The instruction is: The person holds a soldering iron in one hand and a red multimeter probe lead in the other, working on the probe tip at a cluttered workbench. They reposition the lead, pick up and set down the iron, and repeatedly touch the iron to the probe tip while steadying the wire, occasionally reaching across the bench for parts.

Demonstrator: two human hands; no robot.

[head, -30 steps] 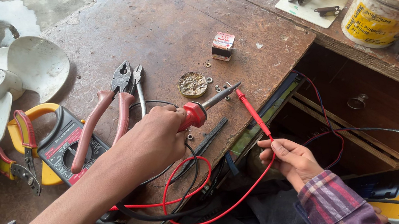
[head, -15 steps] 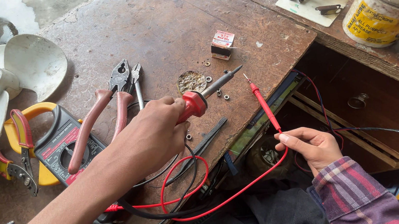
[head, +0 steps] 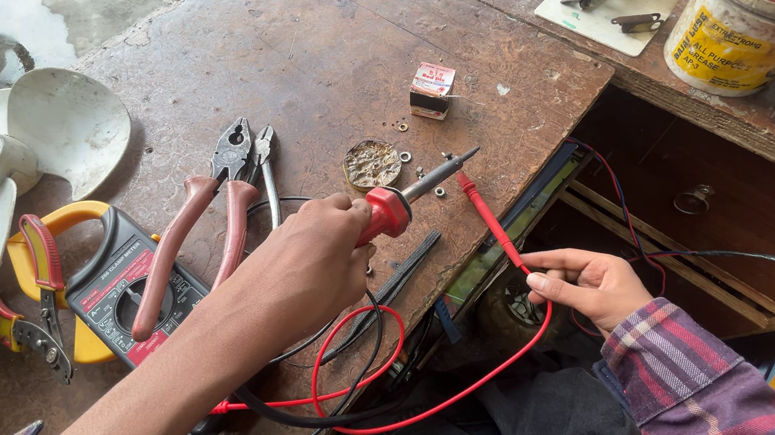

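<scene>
Soldering iron (head: 398,204) sits clamped in my left hand (head: 308,264) near the workbench's (head: 283,50) front edge. My right hand (head: 591,282) pinches the red probe (head: 492,221), its tip beside the iron's, just past that edge.

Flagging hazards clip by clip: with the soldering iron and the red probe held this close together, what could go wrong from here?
1. The soldering iron in the left hand points at the red probe held by the right hand; its tip may scorch the probe.
2. The red lead loops under the left wrist and could snag.
3. Small washers lie near the bench edge and could be knocked off.
</scene>
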